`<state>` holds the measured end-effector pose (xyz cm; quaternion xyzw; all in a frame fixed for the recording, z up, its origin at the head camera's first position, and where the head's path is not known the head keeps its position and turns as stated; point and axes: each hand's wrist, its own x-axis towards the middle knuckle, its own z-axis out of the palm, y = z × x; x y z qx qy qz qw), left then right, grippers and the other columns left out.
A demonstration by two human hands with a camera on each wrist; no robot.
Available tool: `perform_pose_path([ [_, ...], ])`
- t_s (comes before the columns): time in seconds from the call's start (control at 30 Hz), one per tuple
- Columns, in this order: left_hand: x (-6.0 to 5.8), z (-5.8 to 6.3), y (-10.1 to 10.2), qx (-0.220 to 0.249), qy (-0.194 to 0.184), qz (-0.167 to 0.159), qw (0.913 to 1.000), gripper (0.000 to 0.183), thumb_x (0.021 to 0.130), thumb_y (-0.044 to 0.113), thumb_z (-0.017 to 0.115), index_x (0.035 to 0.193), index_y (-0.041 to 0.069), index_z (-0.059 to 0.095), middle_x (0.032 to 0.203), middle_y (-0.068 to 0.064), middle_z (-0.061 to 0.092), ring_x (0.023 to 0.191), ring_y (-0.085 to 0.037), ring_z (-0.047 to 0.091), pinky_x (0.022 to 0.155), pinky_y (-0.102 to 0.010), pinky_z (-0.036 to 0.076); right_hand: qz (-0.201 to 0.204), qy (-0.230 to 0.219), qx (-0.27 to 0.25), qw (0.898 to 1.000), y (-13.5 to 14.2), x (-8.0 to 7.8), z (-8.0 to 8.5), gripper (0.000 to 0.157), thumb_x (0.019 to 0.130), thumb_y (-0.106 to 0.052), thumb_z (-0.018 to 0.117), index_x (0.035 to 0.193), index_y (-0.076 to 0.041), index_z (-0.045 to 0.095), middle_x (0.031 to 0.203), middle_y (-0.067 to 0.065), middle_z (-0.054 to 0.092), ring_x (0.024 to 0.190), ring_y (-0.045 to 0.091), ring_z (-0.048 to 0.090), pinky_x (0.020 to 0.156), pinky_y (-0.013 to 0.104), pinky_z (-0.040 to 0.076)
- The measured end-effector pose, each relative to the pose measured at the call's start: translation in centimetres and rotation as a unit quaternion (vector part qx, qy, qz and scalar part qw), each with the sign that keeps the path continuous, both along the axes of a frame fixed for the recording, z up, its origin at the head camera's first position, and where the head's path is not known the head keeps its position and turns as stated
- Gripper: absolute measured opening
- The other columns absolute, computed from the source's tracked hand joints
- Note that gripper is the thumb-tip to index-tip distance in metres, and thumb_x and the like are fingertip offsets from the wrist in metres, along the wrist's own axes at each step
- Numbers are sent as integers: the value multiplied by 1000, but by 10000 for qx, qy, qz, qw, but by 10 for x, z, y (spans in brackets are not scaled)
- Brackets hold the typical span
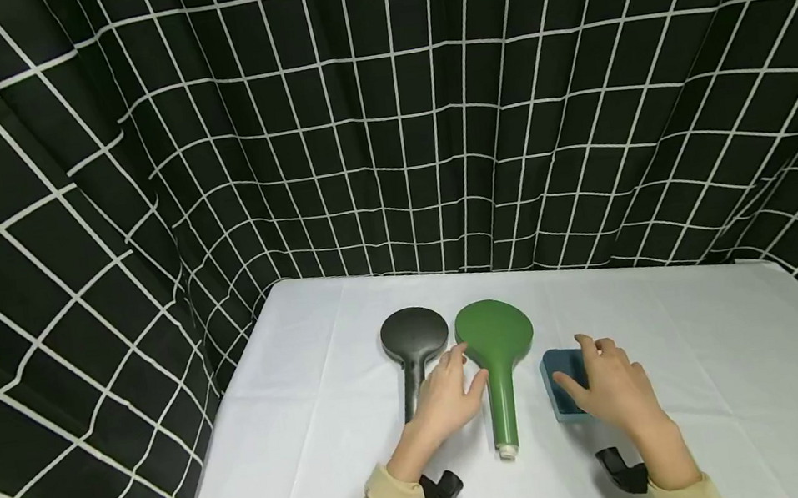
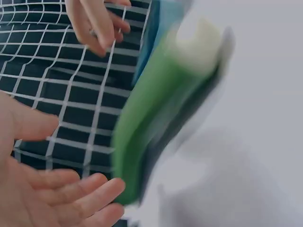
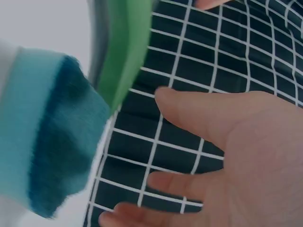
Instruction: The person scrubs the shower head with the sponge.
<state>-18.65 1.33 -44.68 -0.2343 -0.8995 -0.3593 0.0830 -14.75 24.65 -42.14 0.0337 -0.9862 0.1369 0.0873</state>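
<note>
A green hand shower head (image 1: 493, 333) lies on the white cloth with its handle toward me, a pale threaded end showing. To its left is a dark grey shower head (image 1: 413, 333), its handle partly hidden behind my left hand (image 1: 443, 401). That hand hovers over the two handles, fingers spread; whether a fingertip touches the green one I cannot tell. My right hand (image 1: 614, 389) hangs with relaxed fingers above a blue sponge (image 1: 559, 362), covering part of it. In the right wrist view the sponge (image 3: 71, 127) has a darker, rough face, and no finger grips it.
A table under a white cloth (image 1: 731, 357) holds these things. Black curtains with white grid lines (image 1: 422, 136) stand behind it and at both sides. Black wrist mounts (image 1: 442, 491) stick out beneath both wrists.
</note>
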Motion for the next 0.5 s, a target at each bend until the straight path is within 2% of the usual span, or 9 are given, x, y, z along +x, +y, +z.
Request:
perform_pose_path([
  [0.1,2,-11,14,583,-1126,-76,9919,52,93,26,54,128,-10,42,102,-17,59,87,-24,61,68,-32,50,-249,-178,107,9995,-2,-1,-9,78,80,-44,67,124,15,39,103,38,46,87,49,52,63,58,44],
  [0.17,2,-17,22,846,-1525,-73,9847,55,92,26,56,128,-13,40,97,-17,59,81,-23,62,64,-29,50,-457,-136,133,9988,-4,-2,-15,83,77,-48,69,121,16,40,98,38,47,83,50,52,62,58,44],
  [0.23,3,-22,28,968,-1690,1,9809,56,91,27,58,126,-14,41,91,-15,60,75,-20,61,60,-27,49,-645,-92,144,9978,-6,-1,-22,86,74,-51,70,118,17,40,96,39,46,81,51,52,62,59,44],
  [0.3,4,-26,33,997,-1687,119,9805,55,89,27,60,122,-14,43,83,-12,59,68,-17,59,56,-26,47,-769,-113,101,9969,-8,-1,-26,87,74,-50,71,118,18,39,96,41,46,82,53,52,63,60,44],
  [0.5,3,-32,39,1136,-1750,439,9770,41,84,24,66,104,-10,53,68,-3,52,56,-11,51,47,-23,42,-865,-332,-267,9953,-11,0,-32,81,77,-36,72,120,21,34,96,43,43,86,55,50,64,60,45],
])
